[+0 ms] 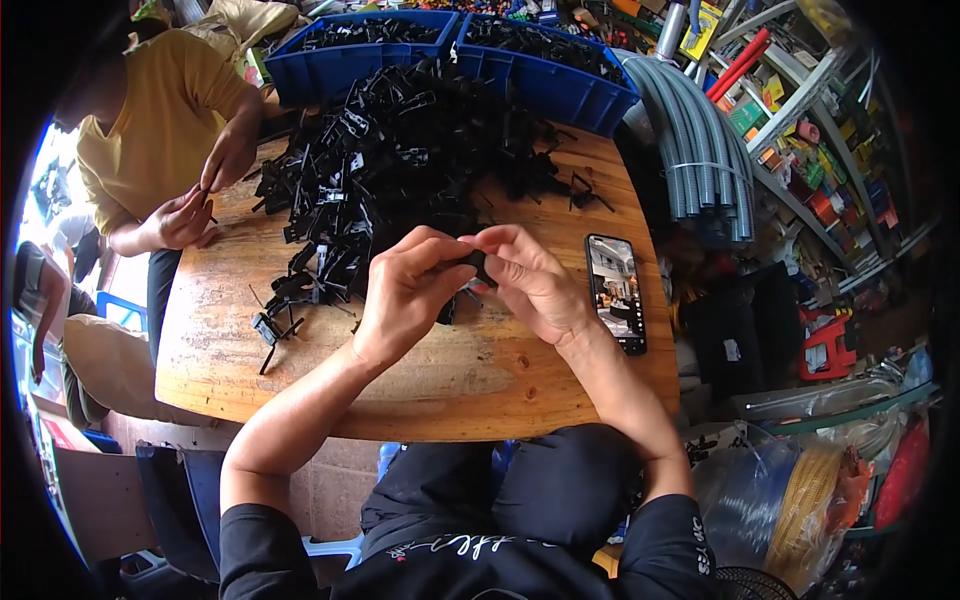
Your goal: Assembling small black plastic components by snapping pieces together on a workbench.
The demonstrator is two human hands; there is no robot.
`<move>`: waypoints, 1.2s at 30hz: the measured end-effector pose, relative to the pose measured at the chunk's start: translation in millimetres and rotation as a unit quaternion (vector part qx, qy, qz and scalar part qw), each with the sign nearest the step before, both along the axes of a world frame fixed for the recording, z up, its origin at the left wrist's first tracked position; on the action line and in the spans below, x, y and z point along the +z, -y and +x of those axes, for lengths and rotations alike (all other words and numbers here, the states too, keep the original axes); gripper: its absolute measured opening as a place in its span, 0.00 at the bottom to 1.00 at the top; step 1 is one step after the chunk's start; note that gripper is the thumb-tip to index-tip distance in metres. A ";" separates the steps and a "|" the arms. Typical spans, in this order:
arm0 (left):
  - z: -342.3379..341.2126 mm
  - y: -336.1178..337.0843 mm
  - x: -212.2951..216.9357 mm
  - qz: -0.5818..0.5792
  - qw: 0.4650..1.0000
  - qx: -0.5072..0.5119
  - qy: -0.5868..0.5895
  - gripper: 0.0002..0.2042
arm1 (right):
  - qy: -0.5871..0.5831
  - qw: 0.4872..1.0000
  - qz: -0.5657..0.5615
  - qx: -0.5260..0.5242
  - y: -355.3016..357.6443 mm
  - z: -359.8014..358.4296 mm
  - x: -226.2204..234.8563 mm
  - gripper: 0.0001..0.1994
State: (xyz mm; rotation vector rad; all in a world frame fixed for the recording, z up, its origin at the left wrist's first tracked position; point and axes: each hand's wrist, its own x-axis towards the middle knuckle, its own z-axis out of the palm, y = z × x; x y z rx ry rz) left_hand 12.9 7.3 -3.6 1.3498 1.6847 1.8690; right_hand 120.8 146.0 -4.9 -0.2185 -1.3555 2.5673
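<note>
Over the middle of the wooden table, my two hands meet around a small black plastic part. My left hand pinches it from the left with thumb and forefinger. From the right, the fingers of my right hand close on the same part. Its exact kind is mostly hidden by my fingertips. Just beyond my hands lies a large heap of black plastic pieces, with thin prongs and some shiny metal showing. A few loose pieces lie at the heap's near left side.
A phone with a lit screen lies right of my hands. Two blue bins of black pieces stand at the far edge. At the left, a person in a yellow shirt handles a small dark piece. Grey corrugated tubes hang at the right.
</note>
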 end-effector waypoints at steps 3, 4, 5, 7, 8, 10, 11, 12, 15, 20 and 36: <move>5.5 -2.5 1.4 0.043 0.980 0.051 -0.188 0.08 | -0.047 0.992 -0.067 0.099 -15.6 2.0 -18.1 0.03; 5.9 -1.9 2.8 0.041 0.980 0.051 -0.188 0.08 | -0.048 0.991 -0.069 0.100 -13.9 1.1 -17.6 0.03; 6.1 -0.9 5.6 0.035 0.979 0.054 -0.192 0.08 | -0.048 0.993 -0.070 0.084 -11.5 0.4 -16.3 0.03; 6.7 -3.2 4.8 0.024 0.985 0.054 -0.164 0.08 | -0.048 0.994 -0.072 0.069 -9.0 -0.4 -16.1 0.03; 8.0 -2.4 4.3 0.022 0.985 0.055 -0.164 0.08 | -0.044 0.994 -0.075 0.068 -8.5 -0.4 -16.3 0.03; 11.7 -0.1 6.8 0.025 0.981 0.051 -0.187 0.09 | -0.041 0.994 -0.077 0.066 -9.5 -0.3 -17.4 0.03; 11.2 -0.6 8.0 0.025 0.981 0.050 -0.187 0.09 | -0.054 0.993 -0.077 0.077 -11.6 -0.3 -18.9 0.03; 9.5 -1.4 9.1 0.025 0.980 0.051 -0.191 0.10 | -0.068 0.991 -0.076 0.086 -13.2 0.3 -19.5 0.04; 1.2 -2.1 6.7 -0.022 0.999 0.034 0.029 0.09 | -0.001 0.987 0.162 0.019 -5.6 3.6 -1.3 0.11; -13.7 -6.1 -1.2 -0.034 0.947 -0.053 0.314 0.07 | -0.103 0.704 0.683 -0.164 13.6 7.1 12.3 0.32; 22.7 -10.7 -13.7 -0.076 0.987 0.030 0.138 0.07 | -0.091 0.627 0.730 -0.257 12.6 0.9 -7.1 0.14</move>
